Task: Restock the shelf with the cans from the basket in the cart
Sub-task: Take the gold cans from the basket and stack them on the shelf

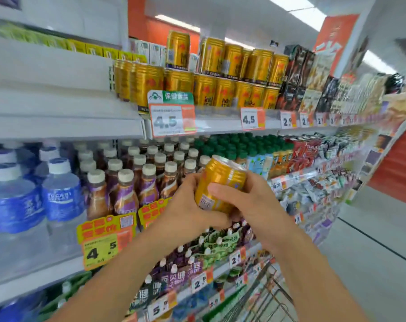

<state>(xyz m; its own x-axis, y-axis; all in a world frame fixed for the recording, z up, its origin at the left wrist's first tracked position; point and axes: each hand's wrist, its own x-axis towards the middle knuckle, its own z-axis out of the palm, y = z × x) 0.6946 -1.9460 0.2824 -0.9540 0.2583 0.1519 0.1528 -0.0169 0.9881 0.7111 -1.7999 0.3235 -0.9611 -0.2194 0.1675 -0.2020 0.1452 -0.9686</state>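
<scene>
Both hands wrapped gold can (217, 182): left hand (185, 205) cupped base, right hand (241, 201) gripped side, likely turning label forward for stacked cans (232, 73) on top shelf (209, 126).

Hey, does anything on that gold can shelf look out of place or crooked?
One gold can stands alone in the upper layer, left of the others with a gap between. The lower row looks orderly. The held can is tilted, gripped by both hands.
</scene>
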